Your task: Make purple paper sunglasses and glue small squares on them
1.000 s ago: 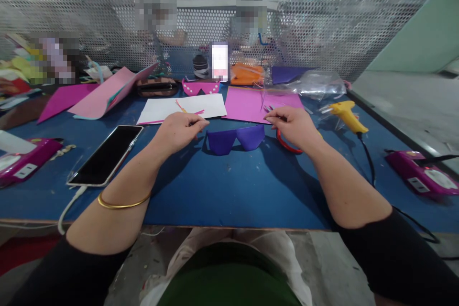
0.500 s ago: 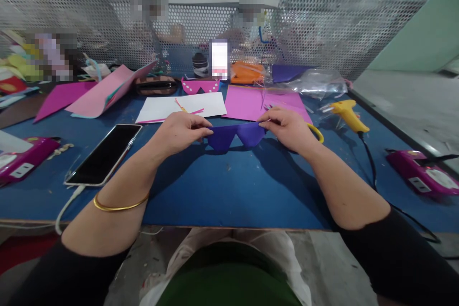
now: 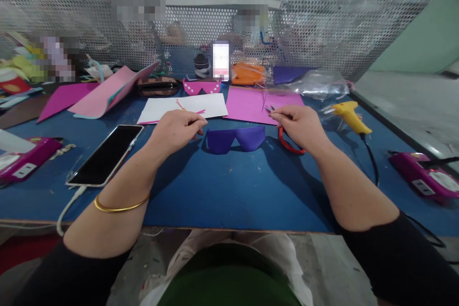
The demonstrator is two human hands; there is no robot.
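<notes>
A purple pair of paper-like cut-out glasses [image 3: 234,138] stands on the blue table between my hands, its front towards me. My left hand [image 3: 177,131] hovers just left of it, thumb and fingertips drawn together with nothing visible in them. My right hand [image 3: 303,126] is off the other end, fingers bent and thumb a little apart from the index finger, holding nothing that I can see. Beneath the right hand lies a pair of scissors with a red handle loop [image 3: 291,146]; the hand covers much of it.
White sheet [image 3: 211,103], pink sheet [image 3: 244,103] and pink glasses [image 3: 202,87] lie behind. A phone [image 3: 105,155] charges at left. Yellow glue gun [image 3: 347,114] and magenta power strip [image 3: 425,177] are at right, with a black cord. A perforated screen [image 3: 201,24] stands at the back.
Both hands have let go of the purple glasses and moved outward. The glasses now stand alone on the table. More of the red scissor handle shows under my right hand.
</notes>
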